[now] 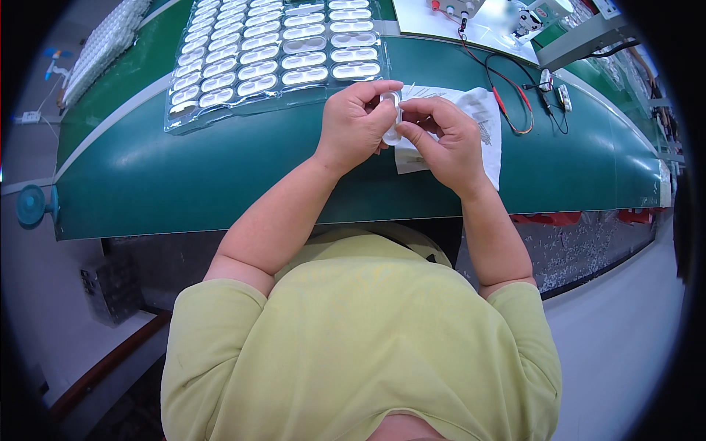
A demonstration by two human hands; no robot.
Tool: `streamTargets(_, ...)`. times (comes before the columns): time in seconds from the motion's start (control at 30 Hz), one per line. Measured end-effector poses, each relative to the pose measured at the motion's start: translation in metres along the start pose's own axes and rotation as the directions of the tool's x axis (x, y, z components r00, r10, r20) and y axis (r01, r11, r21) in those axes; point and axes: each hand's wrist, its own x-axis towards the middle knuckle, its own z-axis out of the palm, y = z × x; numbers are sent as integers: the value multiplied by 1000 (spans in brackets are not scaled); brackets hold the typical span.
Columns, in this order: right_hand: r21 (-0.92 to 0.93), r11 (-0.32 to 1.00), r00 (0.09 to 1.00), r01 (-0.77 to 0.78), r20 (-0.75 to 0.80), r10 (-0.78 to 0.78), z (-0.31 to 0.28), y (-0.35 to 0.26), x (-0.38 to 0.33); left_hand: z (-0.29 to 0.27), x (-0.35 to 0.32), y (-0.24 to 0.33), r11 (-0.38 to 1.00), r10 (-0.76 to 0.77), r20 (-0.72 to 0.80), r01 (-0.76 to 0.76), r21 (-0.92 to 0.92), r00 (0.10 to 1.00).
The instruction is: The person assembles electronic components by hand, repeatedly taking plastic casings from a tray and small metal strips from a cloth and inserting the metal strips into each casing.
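Above the green bench mat, my left hand [356, 121] is closed around a small white oval plastic shell [391, 136]. My right hand [446, 140] pinches at the shell's right edge with thumb and forefinger. Whether something tiny sits between those fingertips is too small to tell. Beneath the hands lies a white cloth or paper sheet [485, 151] with thin dark pieces scattered on it. Up and to the left, a clear plastic tray [276, 98] holds rows of similar white oval shells [304, 76].
A white board [419, 20] carrying a device with terminals stands at the back right. Red and black test leads [515, 110] trail over the mat [265, 162]. More white trays [103, 51] are stacked at the far left. A teal round knob [31, 206] juts out at the bench's left corner.
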Motion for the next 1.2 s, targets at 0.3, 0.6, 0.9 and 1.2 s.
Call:
streamTargets(0.3,505,845,962,-177,-94,257,-1,15,5,-1,6,2,1000,-28,-59,29,10,998)
streamTargets(0.6,600,775,906,-196,-193,378,-3,21,-2,-17,30,14,979,-61,-137,33,-199,989)
streamTargets(0.9,533,823,939,-200,-136,316,3,13,-3,-119,188,38,995,-91,-522,58,-79,848)
streamTargets(1.2,497,838,939,-225,-121,323,2,11,-1,-132,228,36,728,-111,-532,433,532,840)
